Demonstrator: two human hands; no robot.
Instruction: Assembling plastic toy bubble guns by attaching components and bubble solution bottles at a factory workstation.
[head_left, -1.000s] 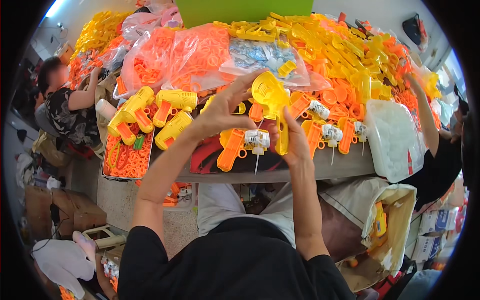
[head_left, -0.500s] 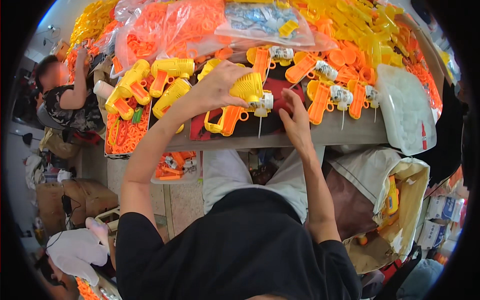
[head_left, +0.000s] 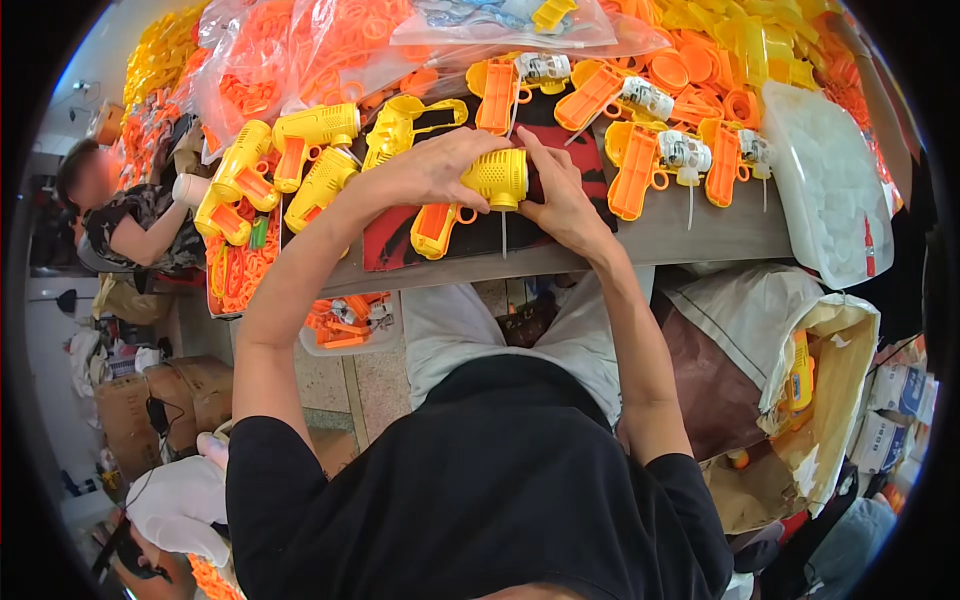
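Observation:
A yellow toy gun [head_left: 499, 180] with an orange grip lies over the red and black mat, a thin white strip hanging below its barrel end. My left hand [head_left: 440, 170] is closed over its rear from above. At its front end, my right hand [head_left: 565, 200] curls round with the fingers on top and the thumb underneath. Just behind my left hand lies an open yellow half shell [head_left: 405, 125]. To the right are open half shells [head_left: 632, 165] with orange inserts and white printed motor-like units; the parts inside the held gun are hidden.
Closed yellow toy guns [head_left: 245, 165] stand at the left, beside a box of orange parts [head_left: 240, 280]. A clear tray [head_left: 830, 190] stands at the right. Bags of orange rings [head_left: 340, 45] and yellow shells line the back. Another person [head_left: 130, 210] sits at far left.
My right hand has moved left onto the front of the toy gun. A yellow shell half now covers the white unit. The view has shifted slightly.

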